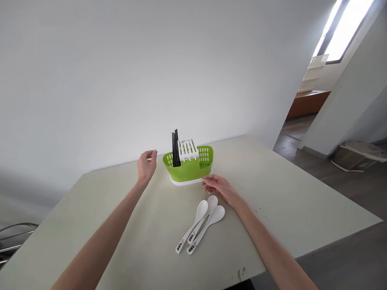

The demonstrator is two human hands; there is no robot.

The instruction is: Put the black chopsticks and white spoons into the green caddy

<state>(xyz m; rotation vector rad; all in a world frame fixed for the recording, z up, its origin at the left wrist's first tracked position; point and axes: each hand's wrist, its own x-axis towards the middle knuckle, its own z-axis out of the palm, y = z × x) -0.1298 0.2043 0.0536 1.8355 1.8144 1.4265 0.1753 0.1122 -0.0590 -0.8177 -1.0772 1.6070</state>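
Observation:
A green basket [187, 172] with a white base and a white slotted rack [188, 149] on its middle stands near the wall. Several black chopsticks [175, 149] are upright in its left compartment. My left hand [147, 165] is raised left of the basket, fingers curled, holding nothing visible. By the basket's front right corner is my right hand [218, 187], fingers loosely bent and a little apart, with nothing seen in it. Three white spoons [201, 210] lie in front of the basket, bowls pointing away and handles toward me.
The pale table [145, 241] meets a white wall [181, 72] at its back. A metal rack [18, 237] shows at the lower left. To the right, beyond the table edge, a covered bin [353, 155] sits on the floor near a pillar.

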